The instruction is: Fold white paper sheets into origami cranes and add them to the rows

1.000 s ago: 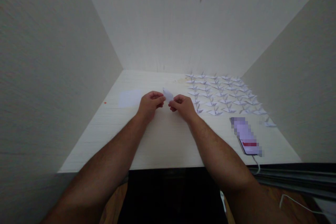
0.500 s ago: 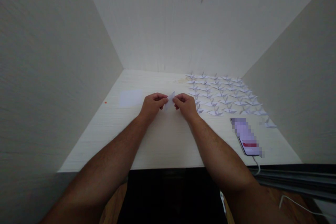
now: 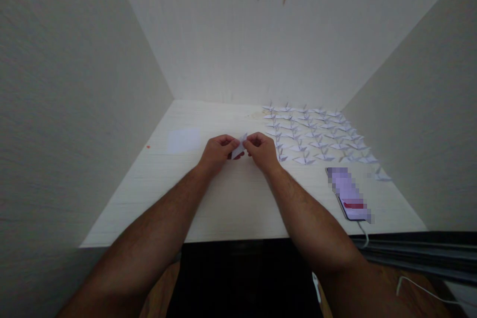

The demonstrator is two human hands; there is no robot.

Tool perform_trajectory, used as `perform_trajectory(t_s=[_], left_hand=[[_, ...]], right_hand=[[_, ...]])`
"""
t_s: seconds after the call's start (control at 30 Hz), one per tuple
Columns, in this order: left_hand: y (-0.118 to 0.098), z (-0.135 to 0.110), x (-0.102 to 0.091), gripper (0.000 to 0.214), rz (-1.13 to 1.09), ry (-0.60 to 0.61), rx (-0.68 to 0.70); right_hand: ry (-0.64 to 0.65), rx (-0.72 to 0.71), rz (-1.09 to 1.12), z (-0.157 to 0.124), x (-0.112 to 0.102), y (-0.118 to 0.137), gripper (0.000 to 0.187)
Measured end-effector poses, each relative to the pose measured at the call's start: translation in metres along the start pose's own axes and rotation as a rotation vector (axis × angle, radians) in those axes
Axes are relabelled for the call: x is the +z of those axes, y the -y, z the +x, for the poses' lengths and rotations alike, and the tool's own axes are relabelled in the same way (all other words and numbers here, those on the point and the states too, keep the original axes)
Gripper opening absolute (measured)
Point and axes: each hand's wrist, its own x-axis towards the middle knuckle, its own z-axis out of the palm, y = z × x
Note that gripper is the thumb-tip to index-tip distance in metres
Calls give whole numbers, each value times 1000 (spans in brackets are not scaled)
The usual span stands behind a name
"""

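A small folded piece of white paper (image 3: 238, 149) is held between my two hands, just above the middle of the table. My left hand (image 3: 219, 152) pinches its left side between thumb and fingers, some fingertips showing beneath it. At the upper right edge, my right hand (image 3: 262, 150) grips the same paper with thumb and forefinger. Right of my right hand, several white origami cranes (image 3: 297, 134) stand in rows. Flat white paper (image 3: 183, 140) lies to the left of my left hand.
A phone (image 3: 348, 194) with a cable (image 3: 364, 236) lies at the table's right front. One crane (image 3: 381, 175) sits apart near the right edge. A small orange bit (image 3: 148, 147) lies far left. Walls enclose the white table (image 3: 238, 208) on the left, back and right.
The folded paper has tilted and now shows a broader face. My left fingers have moved under it, and my right hand has come slightly closer to my left.
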Motion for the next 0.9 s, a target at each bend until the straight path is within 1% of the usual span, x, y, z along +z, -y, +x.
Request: perform_trajectory(t_s=[0.1,0.23,0.33,0.47,0.67,0.9], left_hand=[[-2,-1,-1,34,41,37,-3],[-1,-1,-2,31,105,29,25],[-1,0,-3,29,157,14,59],[0,1,-3,28,162,6,47],[-1,2,-3,28,186,-5,46],[-1,3,-7,27,192,-4,26]], right_hand=[[-21,-15,-38,0,-1,0,18],[-13,0,-52,-1,0,1,19],[-17,-25,14,0,0,0,16],[-21,-70,110,0,1,-1,26],[12,-51,122,-2,1,2,10],[-9,-38,190,-5,0,8,6]])
